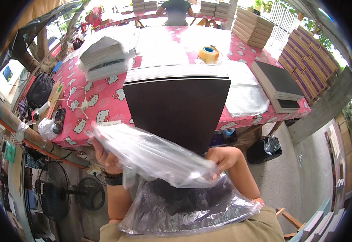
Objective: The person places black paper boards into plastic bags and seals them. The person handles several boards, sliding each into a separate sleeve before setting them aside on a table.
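A clear plastic bag (159, 155) stretches slantwise between my hands, above my lap. My left hand (108, 158), with a dark band and beads at its wrist, grips the bag's upper left end; some fingers are behind the film. At the lower right end, my right hand (223, 158) pinches the bag's edge. Just beyond stands a thick stack of sheets with a black cover (176, 109), at the table's near edge, its lower part hidden by the bag. Across my lap lies more clear plastic (192, 213) over something dark.
The table has a pink patterned cloth (99, 94). On it are a wrapped stack (105, 56), tape rolls (209, 53), flat plastic bags (246, 97) and a black-topped stack (279, 84). A fan (54, 189) stands at left, a black bin (264, 150) at right. Another person (176, 12) sits beyond.
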